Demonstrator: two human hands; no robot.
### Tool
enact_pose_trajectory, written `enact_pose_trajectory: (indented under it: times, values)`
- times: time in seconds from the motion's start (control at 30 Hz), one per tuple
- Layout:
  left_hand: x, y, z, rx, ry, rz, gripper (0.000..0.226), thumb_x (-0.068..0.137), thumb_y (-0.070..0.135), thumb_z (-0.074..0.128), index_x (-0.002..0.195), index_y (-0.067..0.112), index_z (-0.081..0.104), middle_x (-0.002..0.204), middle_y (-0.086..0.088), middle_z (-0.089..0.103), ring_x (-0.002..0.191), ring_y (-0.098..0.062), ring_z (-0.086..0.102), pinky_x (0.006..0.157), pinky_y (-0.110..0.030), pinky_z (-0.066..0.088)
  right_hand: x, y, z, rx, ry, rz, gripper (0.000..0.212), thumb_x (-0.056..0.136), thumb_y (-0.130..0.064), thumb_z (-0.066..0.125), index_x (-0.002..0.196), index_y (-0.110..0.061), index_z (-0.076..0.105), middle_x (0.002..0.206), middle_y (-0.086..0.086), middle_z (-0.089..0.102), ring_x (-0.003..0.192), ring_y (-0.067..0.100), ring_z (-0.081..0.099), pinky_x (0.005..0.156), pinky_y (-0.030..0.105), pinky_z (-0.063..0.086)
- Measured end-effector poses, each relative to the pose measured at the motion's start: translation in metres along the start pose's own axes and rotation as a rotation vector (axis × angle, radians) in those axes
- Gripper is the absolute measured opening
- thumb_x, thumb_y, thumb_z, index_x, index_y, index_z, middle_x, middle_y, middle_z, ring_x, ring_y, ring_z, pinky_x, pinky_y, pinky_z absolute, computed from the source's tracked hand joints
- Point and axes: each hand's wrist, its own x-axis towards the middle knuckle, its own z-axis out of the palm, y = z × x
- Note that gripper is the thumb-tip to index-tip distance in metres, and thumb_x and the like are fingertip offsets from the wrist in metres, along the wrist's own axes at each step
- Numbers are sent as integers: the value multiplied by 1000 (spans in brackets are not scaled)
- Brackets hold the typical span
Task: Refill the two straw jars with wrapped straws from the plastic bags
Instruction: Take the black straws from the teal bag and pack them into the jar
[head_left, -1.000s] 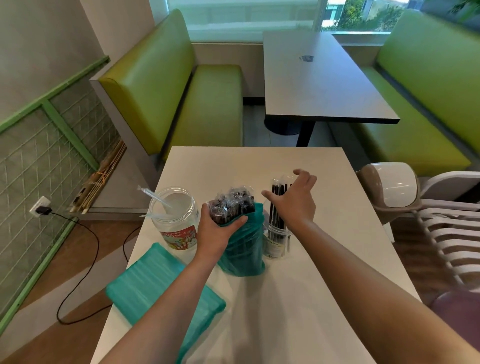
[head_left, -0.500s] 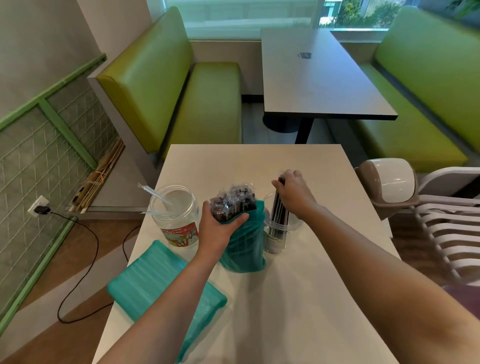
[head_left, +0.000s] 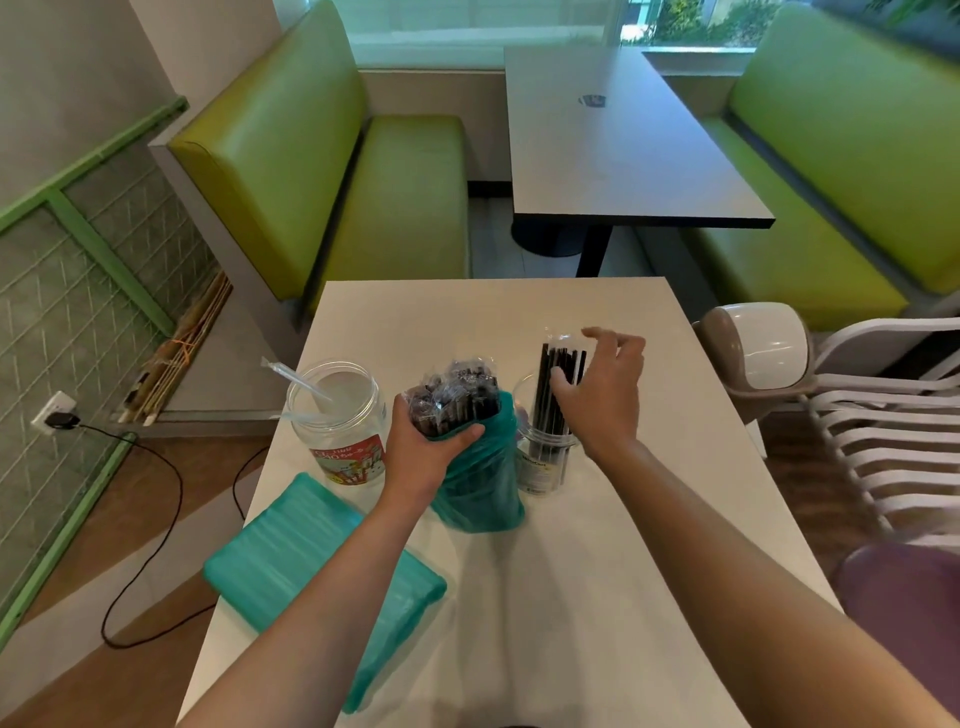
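A: Where are my hands?

B: My left hand (head_left: 421, 457) is clamped round the neck of the upright bag (head_left: 480, 483), black straws (head_left: 452, 400) poking out. My right hand (head_left: 605, 395) hovers, fingers spread, at the straws standing in the narrow jar (head_left: 545, 457); nothing is gripped.

A: The risk?

B: That jar looks tall and light; a sideways brush could tip it. The wide jar (head_left: 340, 421) is nearly empty, and the flat bag (head_left: 322, 577) overhangs the table (head_left: 623, 597) edge.

Café – green booth benches (head_left: 322, 171), tables (head_left: 613, 150).
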Motion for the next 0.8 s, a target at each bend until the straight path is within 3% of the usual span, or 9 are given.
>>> enact_pose_trajectory:
  times: [0.1, 0.17, 0.23, 0.37, 0.47, 0.53, 0.6, 0.7, 0.8]
  values:
    - [-1, -1, 0, 5, -16, 8, 74, 61, 22, 92, 115, 27, 42, 106, 18, 55, 106, -12, 55, 90, -26, 46, -24, -18, 2, 276, -103, -104, 26, 90, -8, 57, 112, -21, 54, 112, -1, 53, 96, 7, 51, 81, 24, 46]
    - [-3, 0, -1, 7, -26, 17, 75, 61, 21, 92, 116, 27, 42, 106, 19, 55, 106, -11, 55, 90, -25, 46, -40, -25, 6, 384, -265, -151, 25, 93, -4, 52, 111, -22, 53, 102, -5, 60, 70, 1, 52, 68, 22, 47]
    - [-4, -1, -1, 5, -35, 23, 76, 61, 20, 92, 118, 27, 41, 107, 20, 55, 105, -10, 55, 87, -20, 45, -51, -26, 11, 378, -359, -116, 24, 96, -8, 50, 115, -22, 49, 98, -5, 60, 60, 6, 51, 63, 26, 47]
    - [-6, -4, -4, -21, -75, 1, 78, 62, 16, 91, 121, 26, 41, 106, 19, 56, 103, -7, 56, 76, -7, 43, -58, -17, 17, 319, -442, 53, 37, 94, -12, 53, 127, -25, 44, 101, -3, 56, 72, 7, 54, 73, 29, 48]
    - [-4, -5, -5, -17, -99, -21, 80, 60, 14, 92, 123, 23, 43, 108, 14, 59, 106, -10, 58, 81, -14, 46, -56, -15, 15, 307, -541, 72, 60, 90, -14, 57, 145, -24, 35, 104, -2, 55, 90, 8, 55, 78, 20, 42]
    - [-2, -8, -7, -13, -119, -39, 81, 59, 14, 93, 126, 19, 47, 114, 7, 63, 109, -13, 60, 90, -25, 50, -53, -17, 13, 333, -581, 65, 63, 91, -18, 60, 148, -23, 35, 102, 3, 57, 95, 11, 55, 75, 15, 38]
    - [0, -11, -8, 7, -147, -46, 80, 58, 13, 93, 125, 19, 50, 117, 3, 65, 111, -15, 61, 96, -36, 51, -49, -18, 13, 338, -586, 38, 55, 91, -25, 64, 143, -24, 44, 93, 2, 56, 91, 14, 55, 73, 18, 40]
    - [2, -13, -9, 23, -180, -52, 81, 55, 9, 94, 123, 20, 50, 117, 0, 65, 113, -18, 61, 98, -40, 50, -49, -17, 16, 295, -531, 12, 41, 89, -33, 68, 127, -22, 58, 93, -2, 51, 83, 6, 51, 69, 15, 38]
    - [0, -11, -8, 28, -194, -57, 81, 55, 7, 93, 122, 21, 49, 113, 5, 65, 109, -12, 62, 90, -24, 51, -50, -14, 22, 308, -485, 22, 31, 86, -33, 71, 113, -19, 63, 105, -4, 47, 82, 2, 47, 76, 15, 39]
